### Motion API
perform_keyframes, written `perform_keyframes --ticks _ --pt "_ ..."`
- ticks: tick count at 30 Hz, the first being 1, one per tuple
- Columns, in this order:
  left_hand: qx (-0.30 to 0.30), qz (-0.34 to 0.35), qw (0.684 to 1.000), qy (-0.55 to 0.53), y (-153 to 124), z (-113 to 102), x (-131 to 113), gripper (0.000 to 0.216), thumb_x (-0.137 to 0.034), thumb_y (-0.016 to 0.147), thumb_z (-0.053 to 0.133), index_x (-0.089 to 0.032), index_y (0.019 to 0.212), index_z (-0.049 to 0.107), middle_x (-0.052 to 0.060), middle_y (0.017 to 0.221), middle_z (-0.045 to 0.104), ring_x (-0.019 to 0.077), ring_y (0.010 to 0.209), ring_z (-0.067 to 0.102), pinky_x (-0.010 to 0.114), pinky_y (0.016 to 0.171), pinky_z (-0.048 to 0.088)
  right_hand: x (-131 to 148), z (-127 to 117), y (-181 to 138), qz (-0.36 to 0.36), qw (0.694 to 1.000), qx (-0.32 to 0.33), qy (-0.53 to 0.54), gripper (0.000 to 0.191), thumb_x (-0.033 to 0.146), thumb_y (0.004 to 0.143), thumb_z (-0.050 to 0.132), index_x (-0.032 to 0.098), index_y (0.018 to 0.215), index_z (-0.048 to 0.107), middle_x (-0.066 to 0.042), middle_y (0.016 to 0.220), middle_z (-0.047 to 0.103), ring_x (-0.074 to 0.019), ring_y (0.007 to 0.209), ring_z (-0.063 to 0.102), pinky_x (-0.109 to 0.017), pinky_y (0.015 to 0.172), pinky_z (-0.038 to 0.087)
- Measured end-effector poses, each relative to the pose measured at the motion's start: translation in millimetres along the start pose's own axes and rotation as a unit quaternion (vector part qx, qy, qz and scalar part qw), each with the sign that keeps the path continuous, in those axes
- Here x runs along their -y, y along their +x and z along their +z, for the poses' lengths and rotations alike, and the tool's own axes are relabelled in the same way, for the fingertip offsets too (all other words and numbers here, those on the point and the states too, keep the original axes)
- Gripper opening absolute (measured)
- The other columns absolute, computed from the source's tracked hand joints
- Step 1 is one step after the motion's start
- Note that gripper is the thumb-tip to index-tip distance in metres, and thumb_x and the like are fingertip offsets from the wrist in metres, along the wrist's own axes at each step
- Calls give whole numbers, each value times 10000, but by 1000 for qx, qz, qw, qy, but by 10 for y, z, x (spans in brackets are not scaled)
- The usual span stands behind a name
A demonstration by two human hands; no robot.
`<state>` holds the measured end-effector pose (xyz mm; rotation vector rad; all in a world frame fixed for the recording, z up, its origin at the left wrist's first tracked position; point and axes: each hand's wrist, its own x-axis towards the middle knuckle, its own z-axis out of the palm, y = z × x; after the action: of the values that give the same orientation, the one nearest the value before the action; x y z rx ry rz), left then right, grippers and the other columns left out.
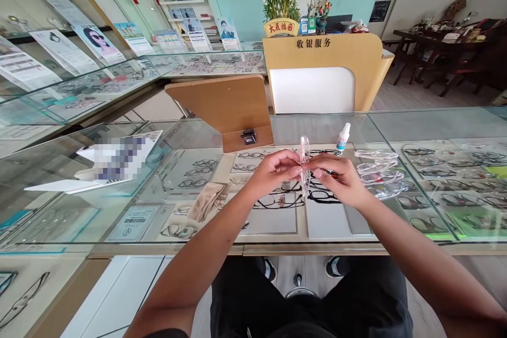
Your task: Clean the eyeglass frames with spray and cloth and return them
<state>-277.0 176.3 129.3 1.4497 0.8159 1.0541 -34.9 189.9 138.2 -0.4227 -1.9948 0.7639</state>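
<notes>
While the pair of transparent glasses (304,149) is held upright above the counter, it is supported from both sides. By the left hand (273,173) it is pinched narrowly between thumb and curled fingertips; by the right hand (341,178) it is held too, with fingers stretched forward and thumb bent close. Which part is gripped cannot be told surely, since the frame is seen almost edge-on. For good handling, the pressure should be kept light and even on both sides, the thin parts should not be twisted, and the lenses are better left untouched by bare fingertips.

In the glass display case (273,250), dark and thin-rimmed frames (198,171) are laid out in rows, and more spectacles (455,173) are contained in its right section. Near the right hand, a small white bottle (343,139) is stood upright; its contents cannot be known from here.
</notes>
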Motion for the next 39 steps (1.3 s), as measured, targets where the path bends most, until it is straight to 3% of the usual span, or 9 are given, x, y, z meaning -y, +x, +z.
perform_keyframes --ticks 8,15,19,21,26,29,33,37,39 --pt "-10 2 1000 4 -2 50 16 380 -501 898 895 -195 1028 714 27 909 789 146 750 758 268 709 600 -23 24 -13 23 999 -12 43 225 342 1093 681 325 1164 894 -49 1000 869 -217 909 790 -396 851 607" --pt "-55 42 996 59 -15 158 19 331 -453 887 882 -202 966 681 19 857 779 151 745 726 279 726 567 -31 161 -41 51 995 -68 42 106 283 1013 787 306 1007 891 -33 932 865 -206 860 780 -367 756 578" --pt "-69 64 993 66 -21 151 27 267 -396 908 848 -198 980 684 22 875 777 147 763 727 274 739 564 -21 180 -39 123 983 -96 95 56 332 959 849 280 974 837 -26 934 848 -190 828 760 -351 747 569" --pt "-66 73 992 73 -26 153 28 229 -362 920 829 -196 983 685 22 868 776 147 767 733 274 748 567 -33 168 -31 175 968 -103 148 174 379 904 904 277 1001 803 -16 942 831 -191 836 759 -355 770 578" --pt "-56 95 990 92 -43 183 8 166 -323 944 781 -200 1001 684 33 879 785 156 781 747 277 742 570 -62 120 -5 273 930 -38 243 255 490 842 936 268 923 840 -14 940 820 -207 910 739 -407 943 577" --pt "-68 101 986 110 -48 176 6 136 -291 942 759 -209 999 667 30 897 786 168 815 760 291 770 584 -57 94 -1 291 917 -53 266 219 450 803 959 270 858 849 12 881 787 -184 871 692 -383 941 538" --pt "-129 98 974 156 -32 98 30 89 -271 955 708 -225 1021 670 16 923 765 161 779 726 292 729 565 -55 35 3 315 899 -85 293 232 400 755 981 252 755 802 27 836 737 -159 821 624 -341 848 481" --pt "-229 119 934 246 -9 -10 23 117 -311 1025 636 -243 1080 715 29 991 754 161 821 682 278 682 490 -52 -18 9 321 892 -89 304 237 373 744 987 244 755 788 27 818 719 -147 777 597 -323 785 460" --pt "-251 143 912 291 -10 -37 -3 116 -286 1038 605 -244 1061 711 28 993 741 160 834 650 286 700 463 -41 -26 10 328 889 -84 309 245 369 743 987 237 750 781 28 796 704 -140 747 587 -315 744 455"
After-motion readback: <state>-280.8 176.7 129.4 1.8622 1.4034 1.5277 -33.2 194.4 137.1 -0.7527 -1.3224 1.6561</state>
